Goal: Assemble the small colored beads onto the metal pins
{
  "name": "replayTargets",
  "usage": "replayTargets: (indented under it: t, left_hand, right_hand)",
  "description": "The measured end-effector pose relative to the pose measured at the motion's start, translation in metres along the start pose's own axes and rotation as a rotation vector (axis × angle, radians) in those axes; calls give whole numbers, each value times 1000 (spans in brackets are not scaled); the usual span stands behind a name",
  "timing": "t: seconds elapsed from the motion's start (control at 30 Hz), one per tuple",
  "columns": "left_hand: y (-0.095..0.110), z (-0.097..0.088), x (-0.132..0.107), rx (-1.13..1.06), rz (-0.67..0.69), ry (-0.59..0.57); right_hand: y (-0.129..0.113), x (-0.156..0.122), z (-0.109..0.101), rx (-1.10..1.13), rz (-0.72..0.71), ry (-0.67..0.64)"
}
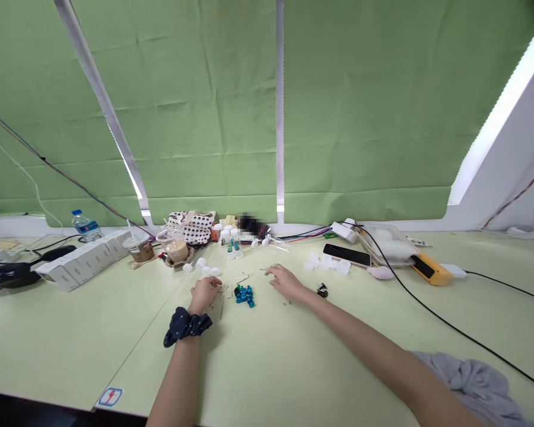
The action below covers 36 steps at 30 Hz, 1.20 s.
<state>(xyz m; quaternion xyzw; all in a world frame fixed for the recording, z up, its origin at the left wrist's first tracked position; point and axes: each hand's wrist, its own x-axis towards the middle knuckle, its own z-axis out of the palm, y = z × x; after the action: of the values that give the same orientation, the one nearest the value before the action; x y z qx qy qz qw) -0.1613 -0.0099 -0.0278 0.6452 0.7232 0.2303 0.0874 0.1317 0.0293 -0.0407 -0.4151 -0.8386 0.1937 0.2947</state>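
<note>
My left hand [204,292] rests on the pale green table [271,362], fingers curled loosely beside thin metal pins [222,292]; a dark scrunchie [186,325] is on that wrist. Whether it grips a pin is too small to tell. A small pile of blue beads [244,294] lies between my hands. My right hand [285,280] lies flat, fingers stretched toward the far side, holding nothing. A small black part [323,290] sits just right of that hand.
White caps [327,263] and small vials [230,240] lie behind the hands. Two drink cups [173,244], a row of white boxes [82,261], a water bottle [85,225], a phone [347,254], a yellow device [429,270] and a black cable [449,323] are around.
</note>
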Motion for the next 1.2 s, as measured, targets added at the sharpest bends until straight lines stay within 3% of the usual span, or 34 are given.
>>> replayTargets:
  t: [0.17,0.33,0.67,0.9,1.07,1.2]
  left_hand:
    - [17,3,-6,-89,178,-59]
    - [29,7,-11,-307,396,-180]
    - [26,11,-9,-453,371,-162]
    - [51,-7,-16,-759,333,-108]
    - [79,5,-28,-954,238,-364]
    - [98,27,-38,-1033,219,-574]
  right_hand:
    - [-25,44,41,-108,-11,-85]
    - [-27,60,57,-171,32,-84]
    - [-21,58,58,-131,68,-83]
    - [-23,44,36,65,87,27]
    - [-16,13,-5,245,49,128]
    - [-8,-16,-38,359,13,97]
